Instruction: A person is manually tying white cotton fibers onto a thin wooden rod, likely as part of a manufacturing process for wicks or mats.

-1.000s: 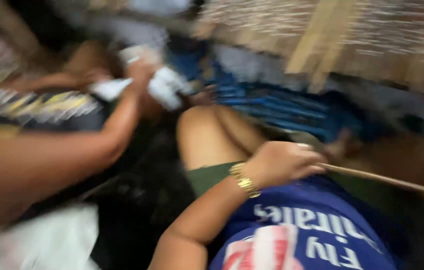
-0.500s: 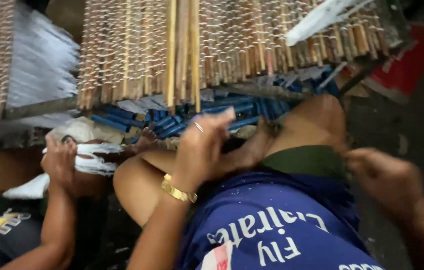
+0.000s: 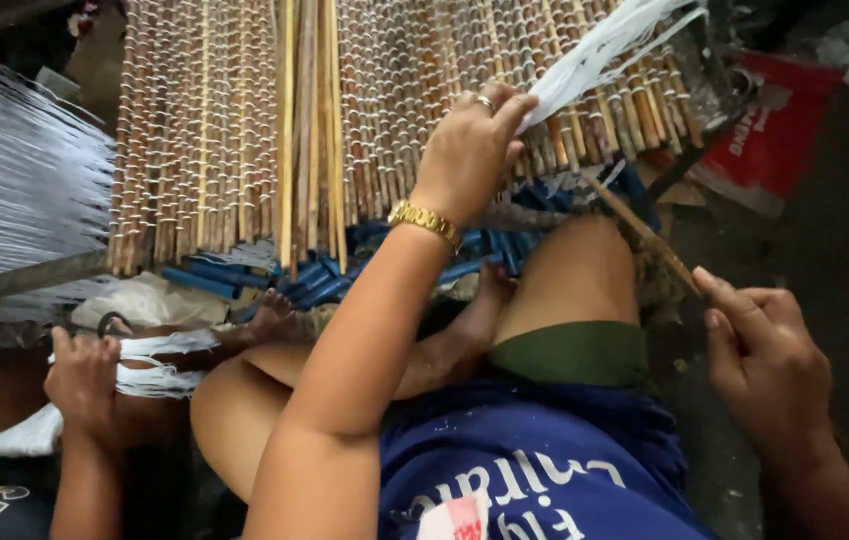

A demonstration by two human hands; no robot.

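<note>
Two hands at a reed mat, one on white strands, one on a thin stick.

The reed mat (image 3: 244, 130), a wide sheet of thin brown canes bound with pale thread, fills the upper part of the view. Below the mat's lower edge lies a row of blue sticks (image 3: 274, 285), and beyond its right edge a red packet (image 3: 774, 130) sits on the dark floor. The left hand (image 3: 469, 150), with a gold bracelet (image 3: 426, 222) at the wrist, rests against the mat and pinches a bundle of white strands (image 3: 604, 45) between thumb and fingers. The right hand (image 3: 764, 360), below and right of the mat, is closed around a thin brown stick (image 3: 644, 232) that points up towards it. Below the mat's left end, another person's hand (image 3: 84, 380) grips more white strands (image 3: 159, 365).
</note>
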